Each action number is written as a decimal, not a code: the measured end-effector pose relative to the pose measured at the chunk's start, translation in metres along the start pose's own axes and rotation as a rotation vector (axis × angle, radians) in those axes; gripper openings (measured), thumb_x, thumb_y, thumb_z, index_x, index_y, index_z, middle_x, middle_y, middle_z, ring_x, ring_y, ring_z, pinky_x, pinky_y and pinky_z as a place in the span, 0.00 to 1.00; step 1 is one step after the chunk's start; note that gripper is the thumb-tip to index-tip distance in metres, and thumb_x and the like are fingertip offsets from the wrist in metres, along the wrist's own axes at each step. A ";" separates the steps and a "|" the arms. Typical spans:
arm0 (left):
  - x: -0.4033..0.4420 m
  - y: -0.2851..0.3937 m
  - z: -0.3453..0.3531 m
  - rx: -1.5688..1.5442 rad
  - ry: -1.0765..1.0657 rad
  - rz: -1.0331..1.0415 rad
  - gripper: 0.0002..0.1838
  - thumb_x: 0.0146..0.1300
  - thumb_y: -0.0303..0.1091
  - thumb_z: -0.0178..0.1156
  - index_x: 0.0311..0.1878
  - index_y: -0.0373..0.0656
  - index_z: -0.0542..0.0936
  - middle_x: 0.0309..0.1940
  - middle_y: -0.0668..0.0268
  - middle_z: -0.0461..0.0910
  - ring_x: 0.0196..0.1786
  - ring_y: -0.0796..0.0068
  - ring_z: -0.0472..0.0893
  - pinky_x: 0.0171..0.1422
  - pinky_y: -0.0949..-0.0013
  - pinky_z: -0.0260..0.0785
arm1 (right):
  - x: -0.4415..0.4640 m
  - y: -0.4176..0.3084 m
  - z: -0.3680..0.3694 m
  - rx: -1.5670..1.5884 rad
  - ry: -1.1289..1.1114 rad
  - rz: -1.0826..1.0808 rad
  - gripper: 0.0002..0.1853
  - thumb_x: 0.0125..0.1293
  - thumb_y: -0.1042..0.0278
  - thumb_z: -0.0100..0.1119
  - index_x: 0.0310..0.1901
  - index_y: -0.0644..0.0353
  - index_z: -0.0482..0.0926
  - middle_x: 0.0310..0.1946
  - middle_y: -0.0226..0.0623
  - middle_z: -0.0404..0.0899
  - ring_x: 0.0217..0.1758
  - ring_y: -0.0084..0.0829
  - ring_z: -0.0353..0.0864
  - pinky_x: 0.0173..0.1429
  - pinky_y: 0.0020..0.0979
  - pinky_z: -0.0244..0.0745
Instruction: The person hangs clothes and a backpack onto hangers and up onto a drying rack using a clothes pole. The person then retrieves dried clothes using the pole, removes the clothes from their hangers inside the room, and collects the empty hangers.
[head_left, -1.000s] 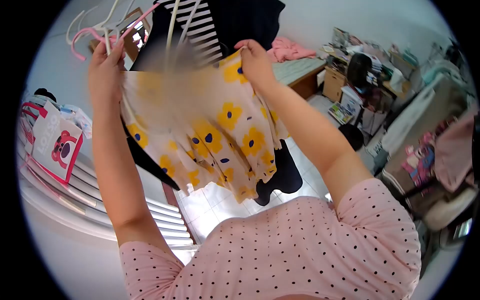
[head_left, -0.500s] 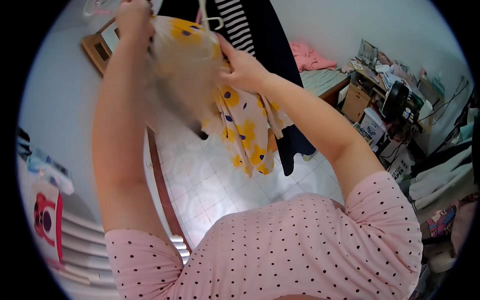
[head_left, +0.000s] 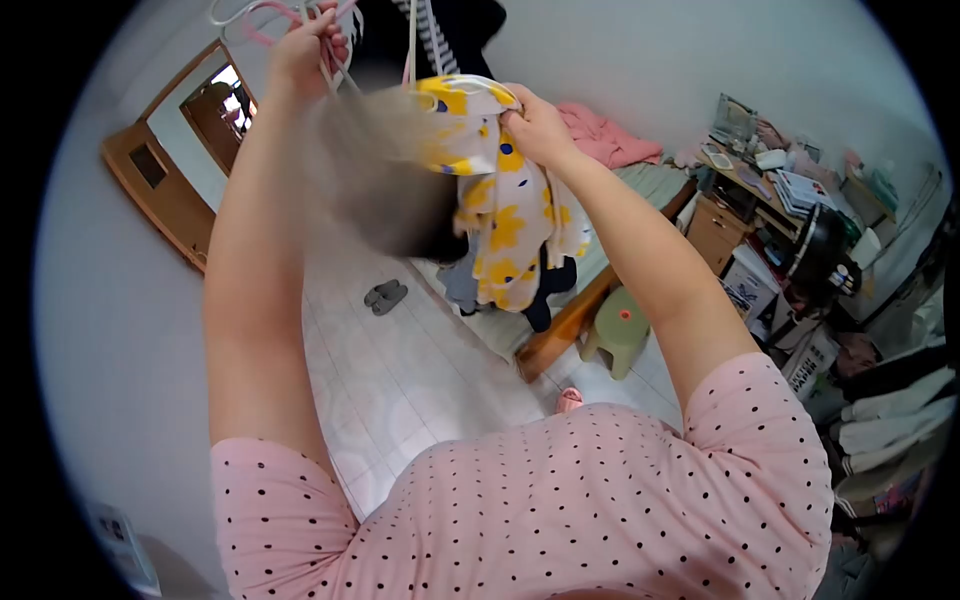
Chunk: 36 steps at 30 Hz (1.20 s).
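Observation:
My left hand (head_left: pixel 312 52) is raised at the upper left, its fingers closed round several white and pink hangers (head_left: pixel 268 18). With closed fingers, my right hand (head_left: pixel 537 125) grips the upper edge of a white garment with yellow flowers and blue spots (head_left: pixel 505 235), which hangs down in folds. A blurred grey patch hides part of the space between my hands and the garment's left side. Dark clothing with a black-and-white striped piece (head_left: pixel 435 38) is behind, at the top.
A bed with a pink cloth (head_left: pixel 608 138) stands behind my right hand. Near it are a green stool (head_left: pixel 617 330) and a cluttered desk (head_left: pixel 748 180). Grey slippers (head_left: pixel 385 296) lie on the tiled floor (head_left: pixel 400 370). A wooden door (head_left: pixel 160 185) is at the left.
The view has turned, bringing the door, stool and slippers into sight. The flowered garment, earlier stretched between both hands, now hangs bunched from my right hand, apart from my left.

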<state>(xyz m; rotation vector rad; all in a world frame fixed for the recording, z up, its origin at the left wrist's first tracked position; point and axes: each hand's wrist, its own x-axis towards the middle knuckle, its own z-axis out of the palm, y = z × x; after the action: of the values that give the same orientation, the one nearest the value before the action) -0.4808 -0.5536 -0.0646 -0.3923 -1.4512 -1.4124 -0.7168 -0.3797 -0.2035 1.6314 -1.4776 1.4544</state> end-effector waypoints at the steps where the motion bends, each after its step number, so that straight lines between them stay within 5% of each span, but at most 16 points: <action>1: -0.015 0.003 0.010 0.056 0.045 -0.002 0.08 0.67 0.35 0.54 0.46 0.45 0.71 0.26 0.71 0.71 0.23 0.83 0.67 0.26 0.79 0.61 | 0.000 -0.001 0.001 0.010 0.017 0.008 0.19 0.61 0.69 0.49 0.54 0.59 0.74 0.44 0.43 0.80 0.47 0.36 0.79 0.53 0.32 0.71; 3: -0.022 -0.001 0.010 0.215 0.088 -0.086 0.11 0.67 0.41 0.55 0.47 0.48 0.70 0.28 0.71 0.73 0.21 0.85 0.63 0.22 0.79 0.56 | -0.013 0.008 0.018 0.028 -0.020 0.021 0.17 0.61 0.74 0.47 0.52 0.60 0.75 0.43 0.42 0.81 0.47 0.32 0.79 0.52 0.31 0.71; 5: -0.030 0.006 0.003 0.056 0.019 -0.102 0.10 0.67 0.42 0.54 0.46 0.49 0.70 0.27 0.71 0.72 0.20 0.85 0.62 0.22 0.79 0.55 | -0.015 0.013 0.054 0.169 -0.058 -0.024 0.17 0.60 0.78 0.45 0.50 0.61 0.75 0.40 0.39 0.81 0.45 0.27 0.78 0.50 0.30 0.72; 7: -0.005 -0.013 -0.064 0.470 -0.221 0.229 0.10 0.68 0.41 0.54 0.45 0.49 0.69 0.26 0.71 0.72 0.20 0.86 0.61 0.22 0.80 0.54 | -0.044 0.020 0.089 0.043 -0.022 -0.010 0.15 0.57 0.79 0.45 0.46 0.61 0.76 0.40 0.47 0.79 0.45 0.42 0.79 0.50 0.35 0.72; 9: -0.021 -0.012 -0.087 0.652 -0.229 0.357 0.09 0.68 0.41 0.53 0.45 0.49 0.69 0.25 0.71 0.72 0.19 0.87 0.61 0.21 0.80 0.53 | -0.082 0.035 0.114 0.019 -0.081 0.001 0.12 0.56 0.75 0.47 0.43 0.62 0.73 0.42 0.53 0.75 0.49 0.53 0.73 0.52 0.45 0.69; 14: -0.063 0.018 -0.064 0.685 0.176 0.136 0.08 0.69 0.40 0.52 0.43 0.47 0.69 0.24 0.72 0.71 0.18 0.87 0.60 0.20 0.81 0.50 | -0.129 0.116 0.157 -0.074 -0.178 0.518 0.25 0.54 0.74 0.54 0.57 0.65 0.68 0.52 0.57 0.73 0.60 0.49 0.70 0.62 0.37 0.66; 16: -0.093 0.025 -0.040 0.712 0.305 0.037 0.09 0.68 0.41 0.52 0.42 0.46 0.70 0.22 0.72 0.70 0.17 0.87 0.61 0.18 0.81 0.49 | -0.124 0.117 0.158 -0.025 -0.151 0.210 0.32 0.55 0.71 0.57 0.63 0.64 0.61 0.59 0.58 0.64 0.64 0.53 0.64 0.66 0.40 0.61; 18: -0.116 0.016 -0.041 1.236 -0.049 0.570 0.10 0.68 0.42 0.53 0.41 0.45 0.71 0.21 0.73 0.69 0.16 0.87 0.60 0.18 0.81 0.48 | -0.095 0.092 0.149 0.124 -0.033 -0.013 0.38 0.56 0.65 0.61 0.66 0.64 0.56 0.63 0.60 0.58 0.67 0.55 0.58 0.70 0.42 0.56; 20: -0.146 0.004 -0.026 1.227 -0.095 0.540 0.11 0.67 0.43 0.54 0.40 0.45 0.72 0.19 0.75 0.67 0.15 0.88 0.60 0.17 0.81 0.48 | -0.050 0.018 0.115 0.198 0.139 -0.115 0.45 0.54 0.56 0.66 0.68 0.64 0.52 0.66 0.63 0.52 0.69 0.57 0.54 0.70 0.42 0.55; 21: -0.160 -0.002 -0.018 1.223 -0.118 0.525 0.12 0.67 0.43 0.54 0.40 0.45 0.72 0.18 0.76 0.67 0.14 0.88 0.60 0.17 0.80 0.48 | -0.039 -0.009 0.100 0.059 0.251 -0.240 0.48 0.53 0.55 0.67 0.69 0.61 0.49 0.67 0.64 0.47 0.70 0.60 0.50 0.70 0.43 0.54; 23: -0.175 -0.010 -0.014 0.717 0.068 -0.068 0.12 0.67 0.43 0.54 0.40 0.45 0.72 0.18 0.76 0.66 0.14 0.88 0.60 0.17 0.81 0.48 | -0.030 -0.048 0.077 -0.149 0.284 -0.196 0.54 0.44 0.43 0.70 0.71 0.47 0.49 0.68 0.65 0.39 0.73 0.63 0.38 0.71 0.56 0.45; 26: -0.183 -0.043 -0.011 0.820 -0.211 0.110 0.10 0.68 0.41 0.53 0.39 0.45 0.72 0.18 0.77 0.66 0.16 0.89 0.60 0.18 0.82 0.47 | -0.032 -0.044 0.073 -0.427 0.102 -0.025 0.48 0.43 0.43 0.69 0.68 0.32 0.57 0.69 0.63 0.36 0.73 0.65 0.32 0.70 0.64 0.34; 29: -0.206 -0.056 -0.021 0.985 -0.229 0.102 0.10 0.68 0.41 0.52 0.38 0.44 0.71 0.18 0.75 0.66 0.18 0.88 0.61 0.20 0.81 0.50 | -0.033 -0.013 0.072 -0.411 0.056 -0.154 0.27 0.51 0.55 0.62 0.56 0.41 0.75 0.68 0.52 0.53 0.72 0.60 0.44 0.73 0.54 0.43; 31: -0.213 -0.071 -0.047 1.100 -0.269 0.211 0.10 0.68 0.40 0.52 0.39 0.43 0.72 0.19 0.75 0.66 0.19 0.87 0.62 0.22 0.80 0.52 | -0.027 0.004 0.066 -0.414 0.021 -0.246 0.16 0.53 0.64 0.53 0.43 0.53 0.82 0.51 0.45 0.77 0.60 0.47 0.70 0.69 0.39 0.60; 35: -0.230 -0.061 -0.085 1.195 -0.249 0.192 0.10 0.67 0.36 0.53 0.45 0.40 0.75 0.20 0.75 0.66 0.22 0.87 0.64 0.26 0.79 0.55 | -0.025 0.015 0.026 -0.282 -0.197 0.338 0.16 0.54 0.64 0.48 0.40 0.58 0.82 0.35 0.51 0.81 0.41 0.46 0.81 0.50 0.39 0.75; 36: -0.234 -0.060 -0.099 1.149 -0.224 0.138 0.11 0.67 0.35 0.54 0.47 0.40 0.75 0.20 0.75 0.66 0.22 0.87 0.63 0.26 0.80 0.55 | -0.026 0.041 0.025 -0.278 -0.156 0.287 0.15 0.55 0.65 0.50 0.40 0.58 0.82 0.34 0.51 0.80 0.39 0.47 0.80 0.47 0.40 0.74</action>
<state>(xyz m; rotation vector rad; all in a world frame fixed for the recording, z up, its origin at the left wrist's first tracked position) -0.3884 -0.5601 -0.3088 0.1000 -2.0982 -0.2687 -0.7404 -0.4038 -0.2460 1.4338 -1.9712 1.2135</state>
